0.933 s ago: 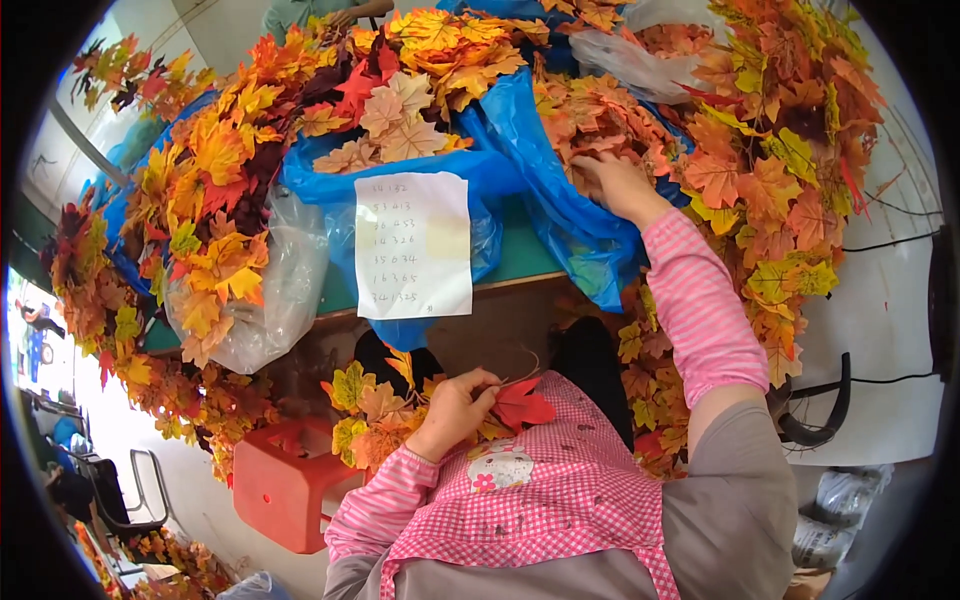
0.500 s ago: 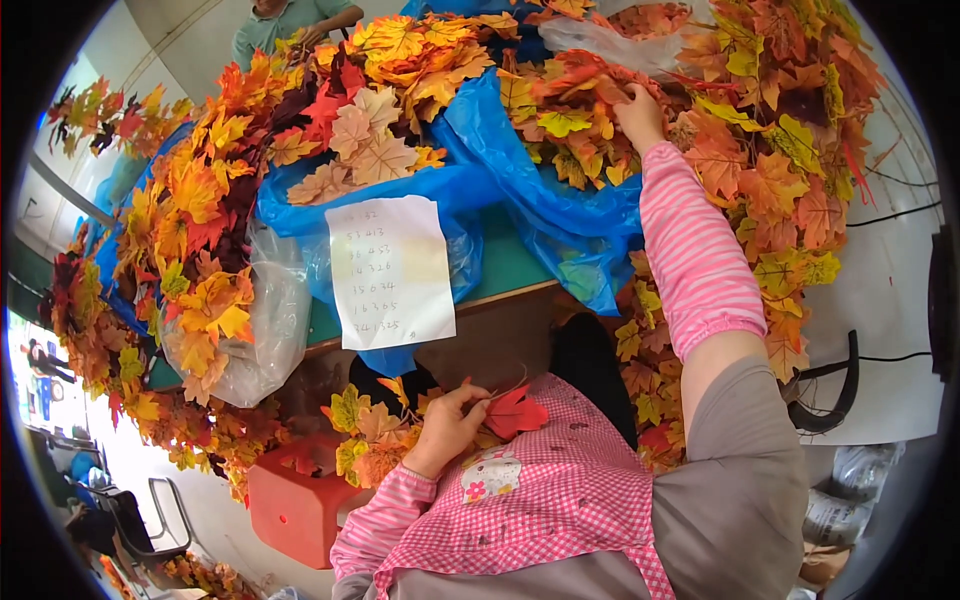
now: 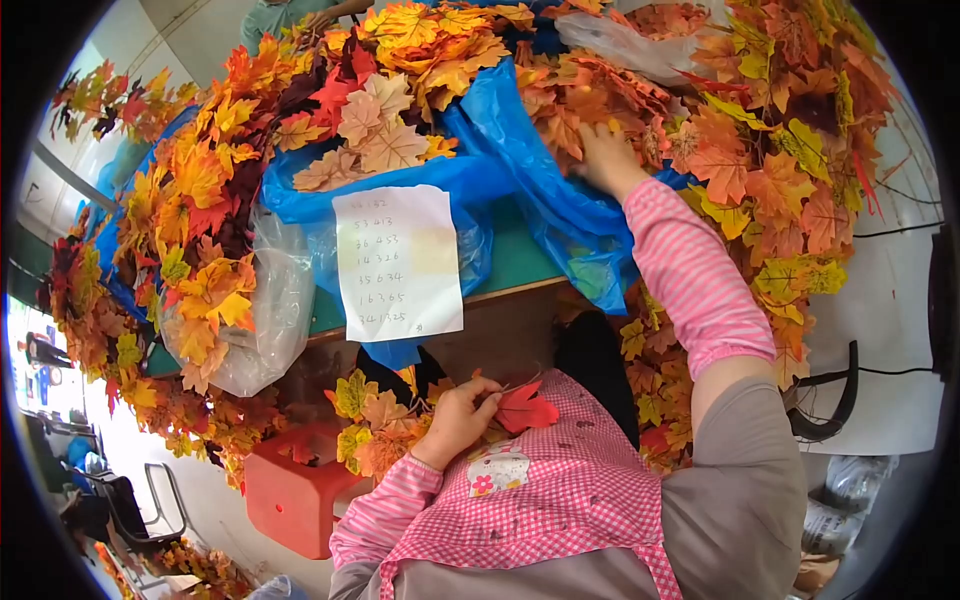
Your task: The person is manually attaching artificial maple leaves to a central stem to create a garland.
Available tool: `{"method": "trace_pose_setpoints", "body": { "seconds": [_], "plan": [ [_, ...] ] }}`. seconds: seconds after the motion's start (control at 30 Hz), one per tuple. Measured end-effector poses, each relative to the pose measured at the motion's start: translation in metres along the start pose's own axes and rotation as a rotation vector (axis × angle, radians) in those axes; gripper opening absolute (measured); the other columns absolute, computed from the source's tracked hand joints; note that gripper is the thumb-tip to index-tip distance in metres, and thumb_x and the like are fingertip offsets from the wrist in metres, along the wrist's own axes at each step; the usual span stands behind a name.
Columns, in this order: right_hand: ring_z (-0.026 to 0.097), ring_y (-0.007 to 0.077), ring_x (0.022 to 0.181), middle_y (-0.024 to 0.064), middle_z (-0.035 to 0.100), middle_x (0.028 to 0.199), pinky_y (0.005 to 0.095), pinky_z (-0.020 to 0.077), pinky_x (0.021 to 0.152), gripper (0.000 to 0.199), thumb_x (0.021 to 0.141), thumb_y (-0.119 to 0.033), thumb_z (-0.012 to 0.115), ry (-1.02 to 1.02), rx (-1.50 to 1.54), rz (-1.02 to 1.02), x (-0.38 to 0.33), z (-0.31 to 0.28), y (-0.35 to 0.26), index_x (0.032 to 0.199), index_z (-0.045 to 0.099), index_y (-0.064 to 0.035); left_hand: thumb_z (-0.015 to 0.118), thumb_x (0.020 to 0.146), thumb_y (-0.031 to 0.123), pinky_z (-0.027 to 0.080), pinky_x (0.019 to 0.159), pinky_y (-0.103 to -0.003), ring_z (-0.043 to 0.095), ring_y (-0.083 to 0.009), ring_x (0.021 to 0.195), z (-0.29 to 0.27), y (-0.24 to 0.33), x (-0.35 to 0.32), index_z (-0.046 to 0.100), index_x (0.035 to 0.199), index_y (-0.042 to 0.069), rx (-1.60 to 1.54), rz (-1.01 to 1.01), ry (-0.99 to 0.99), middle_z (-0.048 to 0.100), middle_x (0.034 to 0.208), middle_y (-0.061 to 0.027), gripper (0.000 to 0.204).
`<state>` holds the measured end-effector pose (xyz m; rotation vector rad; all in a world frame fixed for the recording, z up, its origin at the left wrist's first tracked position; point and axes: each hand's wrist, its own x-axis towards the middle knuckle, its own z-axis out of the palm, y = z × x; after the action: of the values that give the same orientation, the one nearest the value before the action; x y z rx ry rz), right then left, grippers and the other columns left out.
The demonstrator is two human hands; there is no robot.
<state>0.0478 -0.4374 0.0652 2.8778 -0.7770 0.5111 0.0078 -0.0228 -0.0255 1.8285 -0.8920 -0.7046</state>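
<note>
At nine o'clock a clear plastic bag (image 3: 265, 320) bulges with artificial maple leaves, thin and glossy, its film crinkled. Below it, at seven o'clock, sits a red plastic stool (image 3: 290, 495), blocky and matte. Toward the centre a white paper sheet (image 3: 397, 262) with handwritten rows hangs over the edge of the green worktop (image 3: 520, 262), taped against a blue plastic bag (image 3: 400, 180) heaped with orange, tan and yellow leaves.

At six o'clock the left hand (image 3: 458, 420) rests close to the pink checked apron, fingers closed around a bunch of stems, with a red leaf (image 3: 525, 410) fanning out at its tip and yellow-green leaves behind; it has barely shifted over the last second.

The right hand (image 3: 607, 158) has changed most: it has travelled up and away, to one o'clock, and now lies pressed into the rust-orange leaf pile (image 3: 580, 95) in a second blue bag. Whether its fingers are closed on a leaf I cannot tell, since foliage hides the tips. This looks like a reach for the next piece for the bunch.
</note>
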Motion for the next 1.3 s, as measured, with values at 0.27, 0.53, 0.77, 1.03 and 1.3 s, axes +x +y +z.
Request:
{"method": "trace_pose_setpoints", "body": {
  "seconds": [0.27, 0.53, 0.77, 1.03, 1.3],
  "plan": [
    [0.066, 0.0216, 0.084, 0.0114, 0.068, 0.096, 0.0348, 0.0535, 0.073, 0.024, 0.084, -0.015, 0.061, -0.196, 1.094, 0.267, 0.044, -0.054, 0.036, 0.103, 0.064, 0.0007, 0.065, 0.085, 0.011, 0.05, 0.063, -0.03, 0.067, -0.0219, 0.071, -0.006, -0.003, -0.008, 0.065, 0.097, 0.001, -0.064, -0.028, 0.039, 0.068, 0.083, -0.0151, 0.016],
    [0.065, 0.0182, 0.091, 0.0065, 0.066, 0.106, 0.0331, 0.0535, 0.075, 0.045, 0.077, -0.026, 0.073, -0.41, 1.26, 0.501, 0.023, -0.044, 0.068, 0.115, 0.061, -0.0048, 0.062, 0.089, 0.005, 0.048, 0.064, -0.022, 0.059, -0.0065, 0.074, -0.003, -0.005, -0.005, 0.063, 0.101, -0.002, -0.065, -0.028, -0.044, 0.066, 0.082, -0.0032, 0.014],
    [0.062, 0.0414, 0.097, 0.0258, 0.065, 0.102, 0.0448, 0.0495, 0.085, 0.041, 0.077, -0.027, 0.065, -0.148, 0.154, 0.37, 0.002, -0.074, 0.058, 0.103, 0.064, 0.0041, 0.061, 0.089, 0.005, 0.048, 0.064, -0.022, 0.058, -0.006, 0.074, -0.004, -0.006, -0.008, 0.063, 0.101, -0.002, -0.071, -0.027, -0.037, 0.065, 0.082, -0.0026, 0.014],
    [0.061, 0.0312, 0.102, 0.0202, 0.064, 0.107, 0.0356, 0.047, 0.089, 0.036, 0.094, -0.024, 0.05, -0.059, 0.961, 0.471, -0.006, -0.085, 0.022, 0.122, 0.055, -0.0016, 0.061, 0.09, 0.005, 0.048, 0.064, -0.021, 0.058, -0.0062, 0.073, -0.001, -0.012, -0.009, 0.062, 0.102, -0.003, -0.082, -0.053, -0.059, 0.064, 0.082, -0.0014, 0.015],
    [0.063, 0.0352, 0.09, 0.0166, 0.067, 0.092, 0.0432, 0.0499, 0.078, 0.019, 0.08, -0.013, 0.054, 0.119, 0.553, -0.047, 0.006, -0.062, 0.006, 0.092, 0.069, -0.0078, 0.061, 0.09, 0.006, 0.047, 0.064, -0.021, 0.057, -0.0059, 0.073, -0.003, -0.01, -0.011, 0.063, 0.101, -0.002, -0.064, -0.03, -0.024, 0.065, 0.082, -0.002, 0.014]
  ]
}}
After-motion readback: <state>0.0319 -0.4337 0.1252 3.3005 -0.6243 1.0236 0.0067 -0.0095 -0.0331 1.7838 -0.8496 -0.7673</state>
